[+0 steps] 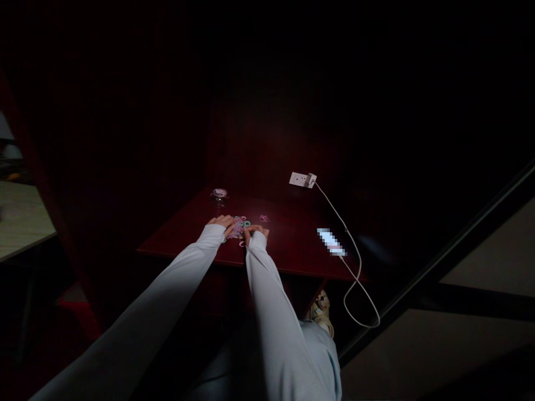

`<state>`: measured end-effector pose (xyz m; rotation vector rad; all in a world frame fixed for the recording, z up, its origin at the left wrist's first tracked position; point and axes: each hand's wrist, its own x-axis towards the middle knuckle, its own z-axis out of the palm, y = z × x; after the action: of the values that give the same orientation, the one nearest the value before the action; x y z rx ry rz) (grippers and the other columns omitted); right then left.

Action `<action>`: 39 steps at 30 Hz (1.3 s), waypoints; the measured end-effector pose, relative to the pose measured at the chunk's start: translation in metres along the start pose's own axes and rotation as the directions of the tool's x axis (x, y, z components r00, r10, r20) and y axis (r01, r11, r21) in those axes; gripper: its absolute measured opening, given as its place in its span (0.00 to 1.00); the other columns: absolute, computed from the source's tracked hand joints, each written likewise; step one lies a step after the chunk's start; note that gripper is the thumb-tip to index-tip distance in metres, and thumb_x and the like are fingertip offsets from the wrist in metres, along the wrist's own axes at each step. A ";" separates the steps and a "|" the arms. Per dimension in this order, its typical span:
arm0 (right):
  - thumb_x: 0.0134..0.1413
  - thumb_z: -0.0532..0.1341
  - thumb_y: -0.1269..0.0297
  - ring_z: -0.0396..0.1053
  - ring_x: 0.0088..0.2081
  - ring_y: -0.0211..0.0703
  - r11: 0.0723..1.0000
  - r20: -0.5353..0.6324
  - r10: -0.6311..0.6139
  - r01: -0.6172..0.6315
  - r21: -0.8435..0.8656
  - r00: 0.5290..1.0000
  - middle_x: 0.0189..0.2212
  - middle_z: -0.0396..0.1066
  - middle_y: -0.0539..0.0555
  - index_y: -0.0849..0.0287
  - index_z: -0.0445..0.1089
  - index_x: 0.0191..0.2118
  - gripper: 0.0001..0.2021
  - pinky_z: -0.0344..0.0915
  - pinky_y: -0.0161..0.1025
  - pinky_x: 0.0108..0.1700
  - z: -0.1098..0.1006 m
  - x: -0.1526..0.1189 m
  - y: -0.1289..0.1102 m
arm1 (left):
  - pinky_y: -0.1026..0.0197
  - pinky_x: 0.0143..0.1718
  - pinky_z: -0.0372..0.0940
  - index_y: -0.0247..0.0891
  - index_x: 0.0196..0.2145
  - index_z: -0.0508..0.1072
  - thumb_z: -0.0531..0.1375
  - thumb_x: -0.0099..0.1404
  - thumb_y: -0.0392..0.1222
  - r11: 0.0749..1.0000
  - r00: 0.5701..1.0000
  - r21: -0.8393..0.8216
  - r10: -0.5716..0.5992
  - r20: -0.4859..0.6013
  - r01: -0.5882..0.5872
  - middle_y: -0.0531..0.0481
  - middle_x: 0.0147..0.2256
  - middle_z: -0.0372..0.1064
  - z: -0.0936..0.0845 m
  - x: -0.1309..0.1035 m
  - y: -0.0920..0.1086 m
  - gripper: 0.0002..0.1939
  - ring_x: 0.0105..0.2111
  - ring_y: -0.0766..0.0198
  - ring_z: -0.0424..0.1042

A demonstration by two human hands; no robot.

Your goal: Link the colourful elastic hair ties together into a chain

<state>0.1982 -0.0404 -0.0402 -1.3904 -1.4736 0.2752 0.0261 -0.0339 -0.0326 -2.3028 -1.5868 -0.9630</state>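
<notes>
A small heap of pastel hair ties [237, 228], mostly pink and purple, lies on the dark red table. My left hand [222, 220] rests against the heap's left side, palm down, with its fingers stretched out. On the heap's right edge is my right hand [259, 230], its fingers curled and the thumb drawn in toward them; whatever they pinch is too small to make out. Between the two hands a green hair tie [247, 224] shows. Slightly apart, beyond my right hand, lies a little group of pink hair ties [264, 218].
A clear jar with a lid [219, 194] stands at the table's [288, 239] back left. To the right lies a lit phone [331, 242], its white cable [355, 245] looping past the edge to a charger in the wall socket [301, 180]. Dark panels surround the table.
</notes>
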 end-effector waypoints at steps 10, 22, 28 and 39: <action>0.55 0.67 0.63 0.69 0.50 0.55 1.000 -0.026 0.011 -0.011 0.006 1.000 0.41 0.79 0.59 0.54 0.74 0.25 0.09 0.69 0.51 0.57 -0.002 -0.001 -0.001 | 0.55 0.45 0.63 0.43 0.44 0.78 0.54 0.74 0.41 1.000 0.999 0.019 -0.001 -0.051 0.002 0.46 0.49 0.79 -0.001 0.000 -0.002 0.12 0.47 0.55 0.73; 0.55 0.67 0.66 0.68 0.50 0.55 0.999 0.034 -0.048 0.048 0.010 0.998 0.39 0.79 0.58 0.54 0.75 0.25 0.08 0.67 0.51 0.56 -0.003 0.000 -0.003 | 0.57 0.48 0.65 0.44 0.43 0.78 0.54 0.74 0.41 0.998 0.999 -0.053 0.042 -0.017 -0.043 0.48 0.48 0.79 0.008 0.002 -0.005 0.12 0.48 0.58 0.74; 0.58 0.67 0.65 0.69 0.51 0.55 0.996 0.091 -0.033 0.040 -0.075 0.995 0.41 0.80 0.58 0.55 0.77 0.27 0.08 0.67 0.49 0.56 -0.005 0.000 -0.004 | 0.58 0.50 0.66 0.43 0.43 0.78 0.55 0.74 0.40 0.995 0.998 -0.086 0.061 0.017 -0.060 0.48 0.48 0.79 0.011 0.004 -0.007 0.11 0.48 0.58 0.74; 0.59 0.68 0.64 0.69 0.50 0.54 0.995 0.078 -0.038 0.044 -0.085 0.996 0.40 0.80 0.56 0.54 0.79 0.31 0.05 0.69 0.48 0.55 -0.003 0.000 -0.002 | 0.58 0.47 0.66 0.42 0.45 0.78 0.53 0.76 0.43 0.999 0.998 -0.032 0.019 -0.060 -0.021 0.46 0.48 0.78 0.007 -0.001 -0.004 0.14 0.47 0.57 0.74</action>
<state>0.1993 -0.0428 -0.0370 -1.4305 -1.5912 0.2427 0.0254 -0.0297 -0.0387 -2.2840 -1.5330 -1.0507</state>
